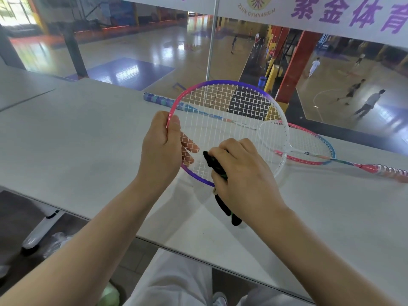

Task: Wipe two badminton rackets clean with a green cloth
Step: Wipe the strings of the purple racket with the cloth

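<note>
We hold up the pink and purple racket [229,100] over the bench [88,140]. Our left hand [161,151] curls its fingers [187,149] round the pink rim. Our right hand [245,173] grips the dark green cloth [215,166], pressed on the strings by the purple edge. Past our fingers, the second racket [309,149] lies flat near the bench's far edge. Left of our fingers, the bench is bare.
</note>
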A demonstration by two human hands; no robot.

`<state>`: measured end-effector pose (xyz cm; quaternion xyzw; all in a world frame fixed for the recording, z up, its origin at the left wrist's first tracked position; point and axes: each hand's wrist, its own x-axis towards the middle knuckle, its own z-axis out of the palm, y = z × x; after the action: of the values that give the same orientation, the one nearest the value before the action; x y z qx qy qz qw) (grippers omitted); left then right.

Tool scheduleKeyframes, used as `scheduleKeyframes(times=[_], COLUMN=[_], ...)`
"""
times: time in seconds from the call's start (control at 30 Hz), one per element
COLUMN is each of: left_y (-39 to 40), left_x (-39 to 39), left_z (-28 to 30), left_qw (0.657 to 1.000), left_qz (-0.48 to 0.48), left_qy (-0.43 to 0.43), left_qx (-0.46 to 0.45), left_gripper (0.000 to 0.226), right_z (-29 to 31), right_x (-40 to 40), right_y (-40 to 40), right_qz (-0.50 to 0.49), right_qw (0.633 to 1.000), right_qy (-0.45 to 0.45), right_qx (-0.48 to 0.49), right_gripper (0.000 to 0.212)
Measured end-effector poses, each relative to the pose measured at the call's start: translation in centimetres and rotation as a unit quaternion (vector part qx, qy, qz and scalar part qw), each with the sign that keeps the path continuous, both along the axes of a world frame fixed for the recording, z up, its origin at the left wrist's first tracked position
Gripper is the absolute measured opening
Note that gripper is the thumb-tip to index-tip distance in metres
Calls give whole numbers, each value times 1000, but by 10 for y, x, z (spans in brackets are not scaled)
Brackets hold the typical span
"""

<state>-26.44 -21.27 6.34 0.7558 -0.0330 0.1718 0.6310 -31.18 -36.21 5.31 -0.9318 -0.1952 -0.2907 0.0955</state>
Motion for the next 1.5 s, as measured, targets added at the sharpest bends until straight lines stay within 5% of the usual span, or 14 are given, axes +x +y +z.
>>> scheduleKeyframes(times=[0.27,0.43,0.57,0.8,0.93,1.07,1.33,1.4,1.5], left_y=[-1,0,0,-2,-2,-2,-2,-3,-3], left_x=[-4,-5,-6,-3,-3,-3,-3,-3,-3], left_z=[-5,-13,-10,-6,-6,-5,-6,-5,-5], left_qw=[1000,999,999,999,999,1000,1000,1000,1000], left_qz=[-2,-11,-16,-16,-23,-20,-11,-14,-17], left_qy=[10,30,27,25,20,17,14,12,23], left_qx=[-9,-6,-10,-13,-21,-11,-4,-4,-7], left_gripper=[23,22,23,22,23,23,24,23,22], right_z=[11,17,15,10,8,1,-12,-12,-6], right_x=[1,10,7,6,2,1,3,4,5], right_y=[3,-8,-13,-18,-17,-15,-22,-20,-20], right_qz=[-16,-37,-66,-83,-57,-10,70,37,-17], right_qw=[992,951,887,850,879,946,996,998,977], right_qy=[116,225,199,133,124,117,20,6,52], right_qx=[51,210,411,502,456,301,47,55,205], right_gripper=[7,9,12,11,16,18,21,19,12])
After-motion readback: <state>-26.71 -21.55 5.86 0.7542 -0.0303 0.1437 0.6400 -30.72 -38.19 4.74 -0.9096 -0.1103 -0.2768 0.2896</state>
